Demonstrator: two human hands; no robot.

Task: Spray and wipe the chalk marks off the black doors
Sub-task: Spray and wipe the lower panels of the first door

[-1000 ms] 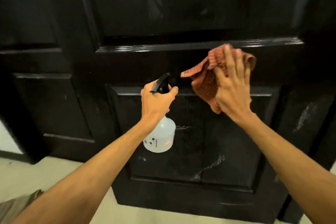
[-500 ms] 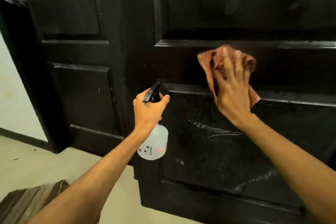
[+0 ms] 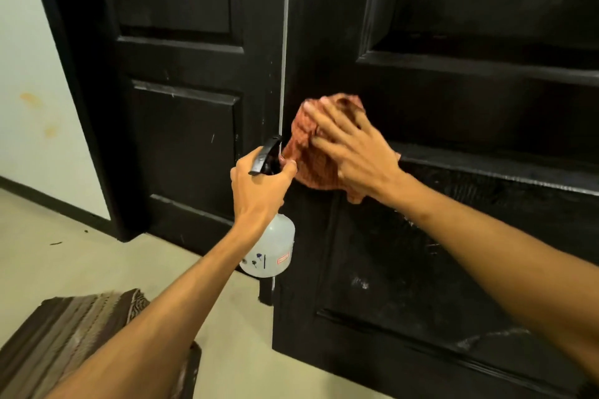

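Chalk marks [image 3: 361, 283]: faint white smears on the lower panel of the right black door [image 3: 453, 26], at 5 o'clock from the cloth [image 3: 311, 168].
Cloth: reddish, checked, bunched, lying against the same door near its left edge.
Right grip [image 3: 359, 155]: fingers spread, pressing the cloth to the door.
Left grip [image 3: 259, 191]: curled round the neck of the spray bottle [image 3: 272, 253]; black trigger head at 12 o'clock, clear body hanging at 6 o'clock, just beside the cloth.
Left black door [image 3: 181, 139]: at 9 o'clock from the bottle.
Striped rug [image 3: 74, 324]: on the floor [image 3: 97, 256], at 7 o'clock.
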